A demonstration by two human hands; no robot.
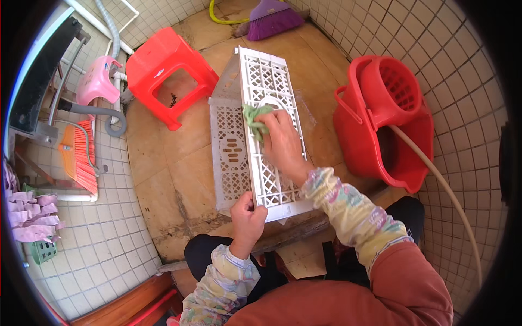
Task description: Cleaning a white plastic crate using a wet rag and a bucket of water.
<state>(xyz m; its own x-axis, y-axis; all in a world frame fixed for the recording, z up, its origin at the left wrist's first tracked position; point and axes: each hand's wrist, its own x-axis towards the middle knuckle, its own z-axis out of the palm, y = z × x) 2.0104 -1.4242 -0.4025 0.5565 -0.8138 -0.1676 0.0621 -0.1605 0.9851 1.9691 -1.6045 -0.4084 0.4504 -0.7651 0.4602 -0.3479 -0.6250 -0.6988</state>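
A white plastic lattice crate (269, 77) stands tilted on the tiled floor in front of my knees. My left hand (248, 216) grips its near corner, thumb over the rim. In my right hand (283, 142) is a green cloth (257, 118), pressed against the crate's upper lattice side near the oval handle. The fingers partly cover both the cloth and that handle. Through the crate's open left side its inner lattice wall (231, 150) shows, looking greyer than the outside.
To the right stands a red mop bucket (346, 134) with a wringer basket (397, 85) and a beige hose (444, 183) running into it. A red plastic stool (151, 61) is at the left. Behind the crate lies a purple broom head (269, 24). Tiled walls (452, 134) enclose both sides.
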